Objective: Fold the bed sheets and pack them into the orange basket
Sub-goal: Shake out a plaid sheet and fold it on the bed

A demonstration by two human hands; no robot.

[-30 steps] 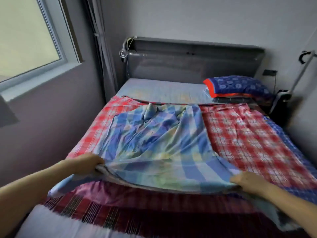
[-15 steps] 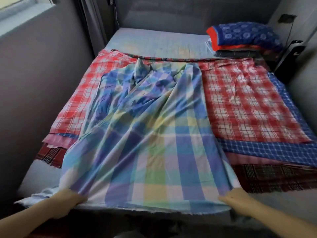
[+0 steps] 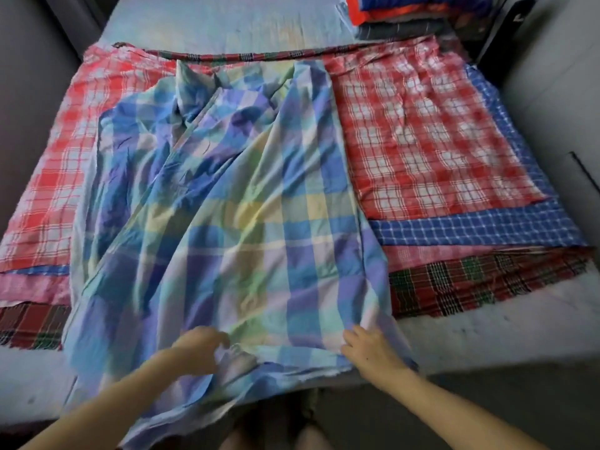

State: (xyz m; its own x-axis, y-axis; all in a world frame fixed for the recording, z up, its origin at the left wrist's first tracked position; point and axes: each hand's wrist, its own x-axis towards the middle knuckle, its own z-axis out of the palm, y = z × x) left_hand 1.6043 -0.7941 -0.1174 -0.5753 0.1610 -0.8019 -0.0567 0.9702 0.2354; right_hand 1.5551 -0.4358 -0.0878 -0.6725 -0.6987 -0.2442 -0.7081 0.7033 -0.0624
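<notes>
sheets [image 3: 422, 141] with red checks lie flat on the pale mattress [image 3: 227, 24], with grey walls [image 3: 29, 76] at 9 and 3 o'clock. pastel check sheet [image 3: 227, 222] lies on top, hanging off at 6 o'clock. left hand [image 3: 201, 347] and right hand [image 3: 370, 350] curl their fingers round its near edge. pillows [image 3: 406, 8] sit at 1 o'clock.

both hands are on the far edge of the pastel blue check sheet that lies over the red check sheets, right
Not quite. The head view shows the left hand and the right hand at the near edge of the pastel blue check sheet, the end closest to the person, not the far edge. The sheet does lie over the red check sheets.
</notes>
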